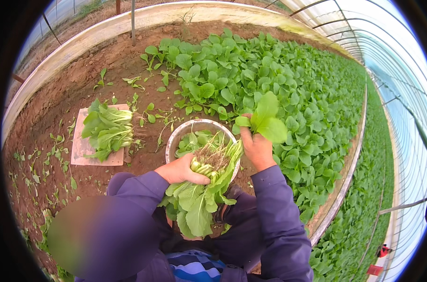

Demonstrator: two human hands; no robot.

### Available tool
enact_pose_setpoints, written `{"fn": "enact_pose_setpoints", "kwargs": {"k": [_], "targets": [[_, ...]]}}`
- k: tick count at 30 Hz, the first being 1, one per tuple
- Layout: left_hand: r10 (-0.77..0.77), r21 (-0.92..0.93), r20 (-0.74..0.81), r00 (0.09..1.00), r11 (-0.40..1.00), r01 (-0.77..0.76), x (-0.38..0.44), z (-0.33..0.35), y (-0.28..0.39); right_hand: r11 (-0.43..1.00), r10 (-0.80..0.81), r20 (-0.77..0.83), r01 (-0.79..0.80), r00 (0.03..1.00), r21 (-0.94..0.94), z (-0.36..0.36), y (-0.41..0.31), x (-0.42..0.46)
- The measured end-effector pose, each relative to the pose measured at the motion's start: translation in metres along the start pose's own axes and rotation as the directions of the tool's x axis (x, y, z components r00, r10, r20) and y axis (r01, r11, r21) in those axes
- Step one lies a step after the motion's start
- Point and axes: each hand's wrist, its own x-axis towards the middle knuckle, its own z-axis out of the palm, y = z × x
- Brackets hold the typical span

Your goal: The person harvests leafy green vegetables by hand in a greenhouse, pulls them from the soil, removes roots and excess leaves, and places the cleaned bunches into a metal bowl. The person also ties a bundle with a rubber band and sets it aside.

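Observation:
My left hand (183, 169) grips a bunch of leafy greens (195, 204) by the stems, roots up and leaves hanging toward my lap. Thin soil-flecked roots (213, 155) show at the top of the bunch. With my right hand (256, 146) I hold a single leafy green plant (268, 118) whose broad leaves stick up past my fingers. Pale stems lie just below that hand, against the bunch; whether they belong to the held plant I cannot tell. Under both hands stands a round metal basin (173, 139) with loose green leaves (195, 141) inside.
A pinkish board (80, 155) on the soil at left bears a stacked pile of greens (109, 130). Dense growing greens (287, 81) fill the bed ahead and right. A pale plastic border (86, 42) edges the bed. Uprooted seedlings (58, 158) litter the soil at left.

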Motion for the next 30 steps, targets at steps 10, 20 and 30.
{"fn": "enact_pose_setpoints", "kwargs": {"k": [10, 20, 30], "targets": [[0.07, 0.047, -0.051, 0.996, 0.997, -0.067, -0.009, -0.008, -0.004, 0.893, 0.427, -0.25, -0.362, 0.869, 0.268, -0.005, 0.038, 0.011], [0.166, 0.012, -0.188, 0.968, 0.986, -0.166, -0.018, -0.03, -0.009, 0.836, 0.535, 0.36, -0.541, 0.764, -0.093, 0.004, 0.057, -0.032], [0.148, 0.01, -0.164, 0.975, 0.989, -0.149, -0.014, -0.025, -0.01, 0.901, 0.336, 0.034, -0.332, 0.941, 0.281, 0.008, -0.022, -0.011]]}}
